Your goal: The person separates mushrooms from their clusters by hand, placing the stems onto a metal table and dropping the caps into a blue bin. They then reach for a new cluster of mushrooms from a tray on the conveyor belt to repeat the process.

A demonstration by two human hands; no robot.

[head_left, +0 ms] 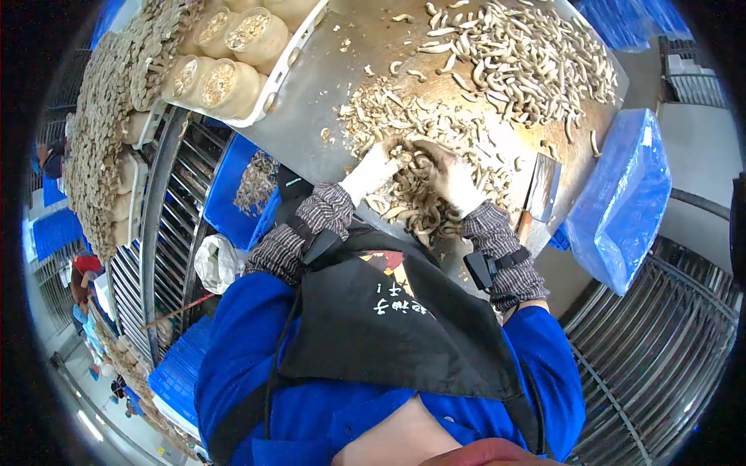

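Observation:
My left hand (pixel 374 170), in a white glove with darkened fingertips, is closed on small pale mushrooms at the near edge of the metal table (pixel 307 116). Beside it my right hand (pixel 450 177), gloved and dirty at the fingers, curls around mushrooms too. Its fingertips almost meet those of the left. Between and below both hands lies a heap of brownish mushrooms (pixel 420 203). Short pale cut pieces (pixel 388 116) spread just beyond the hands. To the right of my right hand rests a cleaver (pixel 544 186) with a wooden handle.
A large pile of slender mushrooms (pixel 536 62) covers the far right of the table. At upper left a white crate (pixel 272 97) holds several bottles (pixel 221 81). A blue bin (pixel 225 194) with scraps stands at left; a blue plastic bag (pixel 622 202) hangs at right.

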